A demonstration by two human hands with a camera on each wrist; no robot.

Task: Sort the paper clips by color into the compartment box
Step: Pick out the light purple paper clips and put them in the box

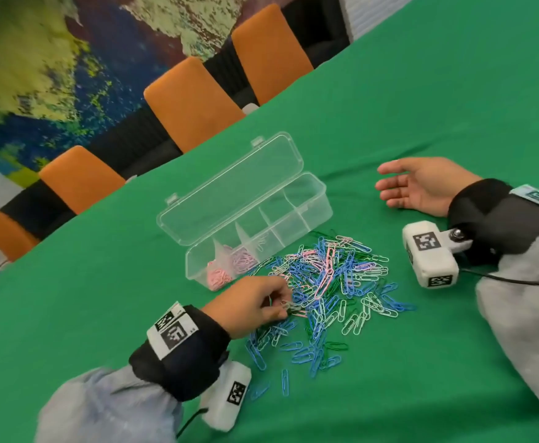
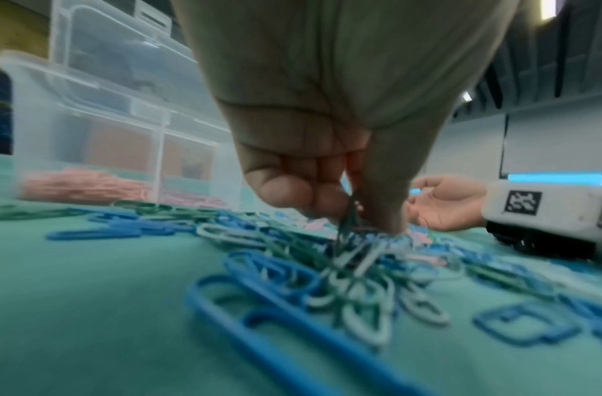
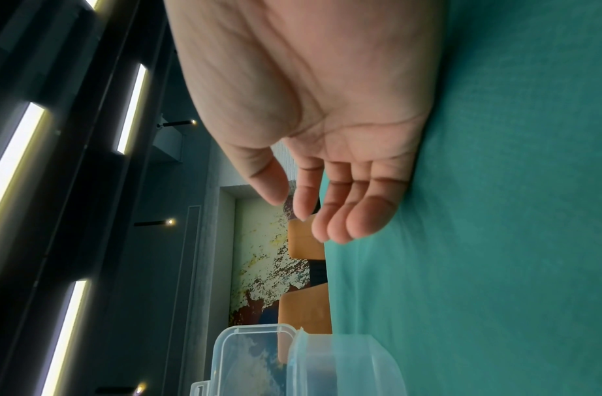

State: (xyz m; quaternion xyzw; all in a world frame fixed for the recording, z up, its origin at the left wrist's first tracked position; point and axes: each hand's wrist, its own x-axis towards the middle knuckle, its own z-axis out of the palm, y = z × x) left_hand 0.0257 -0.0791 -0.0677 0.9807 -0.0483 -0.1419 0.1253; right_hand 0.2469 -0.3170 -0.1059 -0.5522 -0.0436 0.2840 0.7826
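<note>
The left hand (image 1: pixel 255 303) is reaching into the near-left side of the paper clips (image 1: pixel 329 289), a mixed pile in the middle of the green table (image 1: pixel 453 107). Its thumb and fingers are pinching a few clips together; their color is hard to tell. The right hand (image 1: pixel 421 185) is lying loose and holding nothing, well to the right. The compartment box (image 1: pixel 321 199) is sitting open just behind the pile, with pink clips in its left-end parts. It would be best to lift slowly and shake off tangled clips of other colors.
</note>
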